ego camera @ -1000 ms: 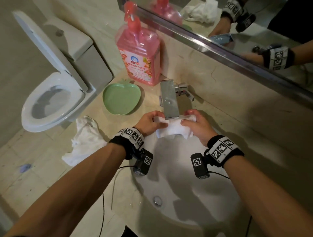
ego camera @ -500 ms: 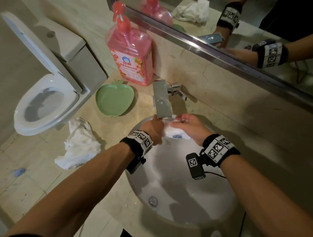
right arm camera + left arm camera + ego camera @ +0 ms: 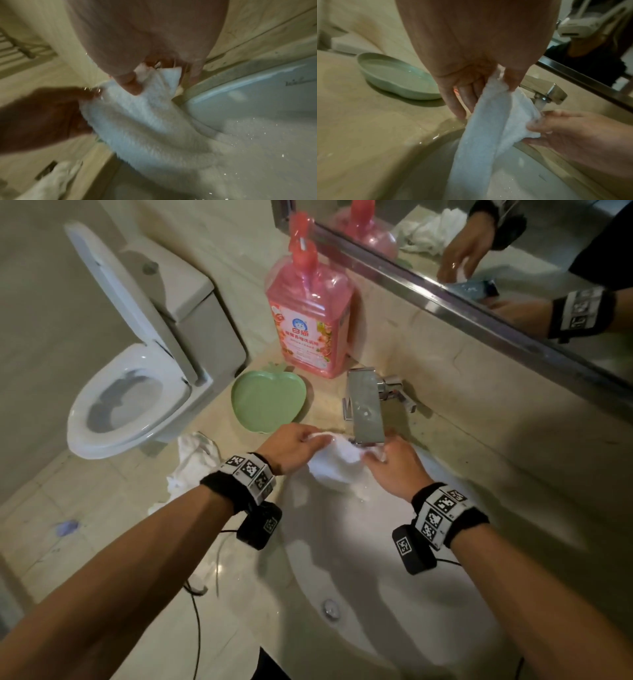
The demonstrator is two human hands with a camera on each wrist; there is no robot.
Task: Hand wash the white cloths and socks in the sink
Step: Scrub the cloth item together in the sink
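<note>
Now the left hand (image 3: 294, 447) and right hand (image 3: 394, 470) both pinch the white terry cloth (image 3: 337, 463) under the running faucet (image 3: 364, 409). Rinsing step; next probably calls for rubbing it together

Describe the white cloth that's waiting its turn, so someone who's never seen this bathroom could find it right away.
Start at the sink and look to its left along the beige counter, toward the toilet. The crumpled white cloth lies there in front of the green apple-shaped dish. Unlike the cloth under the faucet, no hand holds it.
</note>
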